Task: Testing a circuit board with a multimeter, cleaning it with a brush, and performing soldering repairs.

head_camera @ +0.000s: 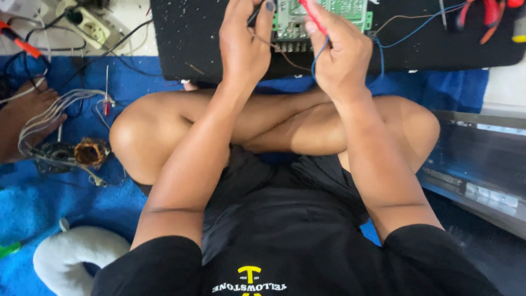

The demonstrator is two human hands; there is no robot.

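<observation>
I sit cross-legged with the green printed circuit board (320, 19) lying on the black padded mat (192, 38) in front of my knees; both hands work at its near edge. My left hand (244, 46) has its fingers pinched together on a thin black probe (255, 15), tip aimed at the board's left side; my right hand (339, 55) clamps a slim red probe (312, 15) between thumb and forefinger, with a blue wire (319, 55) looping under the palm.

I judge the main risk is a slip; the two tips sit close together, and a twitch could bridge neighbouring contacts on the board. The blue wire could snag on my fingers and drag the board sideways. The white power strip (90, 24) and the loose bundle of pale wires (49, 112) lie well apart to my left.
</observation>
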